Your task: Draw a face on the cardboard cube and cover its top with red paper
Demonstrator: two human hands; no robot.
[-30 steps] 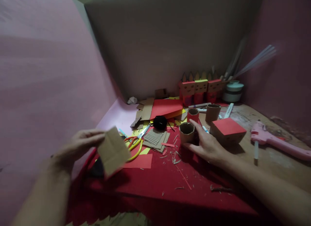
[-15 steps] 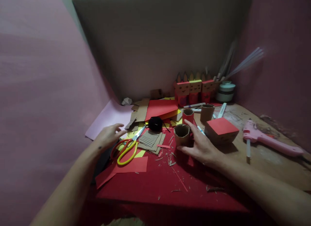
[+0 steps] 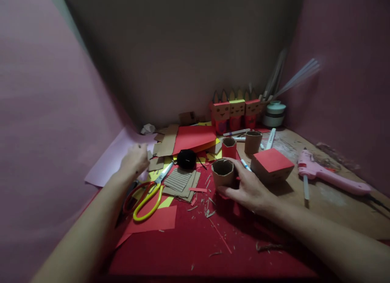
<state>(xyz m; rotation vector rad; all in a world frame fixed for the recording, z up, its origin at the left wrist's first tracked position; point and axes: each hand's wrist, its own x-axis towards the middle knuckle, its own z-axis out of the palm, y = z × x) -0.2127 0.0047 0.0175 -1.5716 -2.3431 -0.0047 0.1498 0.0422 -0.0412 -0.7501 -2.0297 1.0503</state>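
Observation:
My right hand (image 3: 245, 185) is wrapped round the side of a short brown cardboard tube (image 3: 223, 175), its open end facing up. Just behind that stands a red-covered cardboard tube (image 3: 229, 148). On the left, my left hand (image 3: 135, 159) has its fingers curled in over the scraps, beside a small piece of cardboard (image 3: 150, 155); what lies in its fingers is hidden. Scissors with red and yellow handles (image 3: 149, 204) lie partly open below it. Between the hands are corrugated cardboard squares (image 3: 182, 181) and a black ball of yarn (image 3: 186, 159).
Another brown tube (image 3: 253, 143) and a red-topped cardboard box (image 3: 272, 165) stand to the right. A pink glue gun (image 3: 332, 175) lies beyond them. Three cardboard figures (image 3: 233, 112) and a pale green pot (image 3: 274, 113) line the back. Red paper (image 3: 195, 136) covers scraps.
My left hand has drawn in slightly and its fingers have curled from spread. My right hand has closed in on the brown tube. The whole view has shifted a little.

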